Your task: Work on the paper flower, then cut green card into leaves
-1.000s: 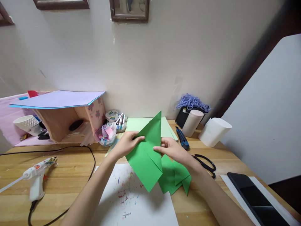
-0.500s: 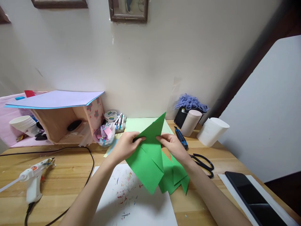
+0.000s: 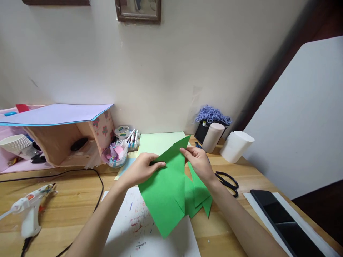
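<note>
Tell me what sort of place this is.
Most likely a home craft desk: a glue gun, a cup of markers and scissors lie on the wooden table, and both hands fold green paper.

no legible text (tape label blurred)

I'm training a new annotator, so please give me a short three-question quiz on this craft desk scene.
1. True or false: both hands grip the green paper.
2. Which tool lies just beyond the right hand? A) scissors B) stapler C) ruler
3. Fill in: the glue gun lies on the wooden table on the person's ____ side.

Key
1. True: the left hand pinches the sheet's left edge, the right hand its upper tip.
2. A.
3. Left.
</note>
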A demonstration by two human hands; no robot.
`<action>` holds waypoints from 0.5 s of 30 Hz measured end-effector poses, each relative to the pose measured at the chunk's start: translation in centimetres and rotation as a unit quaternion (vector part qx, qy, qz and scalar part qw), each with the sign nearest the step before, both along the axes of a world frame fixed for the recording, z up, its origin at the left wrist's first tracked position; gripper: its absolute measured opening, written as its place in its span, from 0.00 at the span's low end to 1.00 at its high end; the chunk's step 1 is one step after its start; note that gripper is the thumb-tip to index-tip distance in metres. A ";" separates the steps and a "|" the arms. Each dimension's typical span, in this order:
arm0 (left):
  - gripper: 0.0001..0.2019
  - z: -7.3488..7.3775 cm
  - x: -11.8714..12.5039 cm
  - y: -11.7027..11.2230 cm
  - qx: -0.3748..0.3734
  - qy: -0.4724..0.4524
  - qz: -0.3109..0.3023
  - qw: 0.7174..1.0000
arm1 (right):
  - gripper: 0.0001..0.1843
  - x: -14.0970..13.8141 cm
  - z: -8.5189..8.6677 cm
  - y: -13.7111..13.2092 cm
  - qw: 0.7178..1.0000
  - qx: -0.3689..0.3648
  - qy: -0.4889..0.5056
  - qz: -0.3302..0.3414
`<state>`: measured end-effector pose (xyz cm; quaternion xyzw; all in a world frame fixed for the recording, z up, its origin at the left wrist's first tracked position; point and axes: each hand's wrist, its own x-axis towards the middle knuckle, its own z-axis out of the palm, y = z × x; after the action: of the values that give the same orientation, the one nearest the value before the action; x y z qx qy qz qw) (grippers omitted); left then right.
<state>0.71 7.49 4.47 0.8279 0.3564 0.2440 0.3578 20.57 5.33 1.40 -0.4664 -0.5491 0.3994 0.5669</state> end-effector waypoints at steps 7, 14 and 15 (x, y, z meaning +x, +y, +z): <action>0.19 -0.1 0.0 -0.1 0.013 0.023 0.007 1.000 | 0.17 0.4 0.4 -0.1 1.000 0.030 0.010 -0.003; 0.20 0.1 0.0 -0.3 0.018 0.041 0.007 0.999 | 0.15 0.5 0.9 -0.4 0.998 0.040 -0.013 -0.048; 0.20 0.1 0.0 -0.3 0.023 0.048 0.007 0.999 | 0.14 0.5 1.0 -0.4 0.997 0.057 0.002 -0.043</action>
<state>0.72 7.18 4.60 0.8444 0.3731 0.2141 0.3193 21.10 4.96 2.35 -0.4557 -0.5494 0.3438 0.6102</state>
